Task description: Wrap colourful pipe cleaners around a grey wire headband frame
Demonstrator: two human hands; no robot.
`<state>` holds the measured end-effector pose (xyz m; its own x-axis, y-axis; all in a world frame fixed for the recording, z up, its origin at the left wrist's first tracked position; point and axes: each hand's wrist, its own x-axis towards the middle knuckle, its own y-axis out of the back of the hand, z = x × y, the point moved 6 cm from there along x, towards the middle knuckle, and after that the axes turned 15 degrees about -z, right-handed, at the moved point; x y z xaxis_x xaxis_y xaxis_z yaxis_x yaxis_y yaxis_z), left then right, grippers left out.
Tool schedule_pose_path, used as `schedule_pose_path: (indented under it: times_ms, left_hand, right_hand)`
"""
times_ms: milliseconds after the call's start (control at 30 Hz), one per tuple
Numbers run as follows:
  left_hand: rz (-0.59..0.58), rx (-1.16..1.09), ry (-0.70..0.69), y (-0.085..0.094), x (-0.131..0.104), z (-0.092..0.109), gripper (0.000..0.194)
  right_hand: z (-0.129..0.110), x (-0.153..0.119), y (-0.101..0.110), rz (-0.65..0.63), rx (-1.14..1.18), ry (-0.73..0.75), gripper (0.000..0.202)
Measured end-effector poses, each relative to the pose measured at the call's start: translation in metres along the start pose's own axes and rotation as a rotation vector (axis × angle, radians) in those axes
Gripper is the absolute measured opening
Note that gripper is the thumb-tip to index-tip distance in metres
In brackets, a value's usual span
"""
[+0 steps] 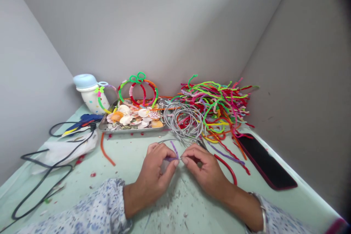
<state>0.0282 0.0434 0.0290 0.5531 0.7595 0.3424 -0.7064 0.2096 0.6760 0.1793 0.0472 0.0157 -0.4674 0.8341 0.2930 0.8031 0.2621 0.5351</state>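
Observation:
My left hand (159,168) pinches a purple pipe cleaner (174,147) between thumb and fingers, one end of it sticking up above the fingertips. Close beside it, my right hand (204,166) has thumb and forefinger pressed together on the end of a thin grey wire (181,158). The two sets of fingertips almost meet over the light green table. Just behind the hands lies a coil of grey wire (183,120). A red bent strip (229,168) rests next to my right hand.
Behind the hands, a metal tray (131,130) holds shells, with colourful hoops (138,93) above it. A pipe cleaner pile (219,98) stands back right, a black phone (267,162) right. At left are a white bottle (94,98), a black cable (51,168) and blue-handled pliers (89,119).

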Motion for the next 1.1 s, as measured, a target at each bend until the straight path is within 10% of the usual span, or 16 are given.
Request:
schedule_pose_path:
  times_ms: [1100]
  left_hand:
    - [0.092, -0.016, -0.048, 0.0023, -0.0009, -0.0059, 0.014]
  right_hand:
    - [0.0063, -0.0009, -0.0013, -0.01, 0.019, -0.051, 0.013]
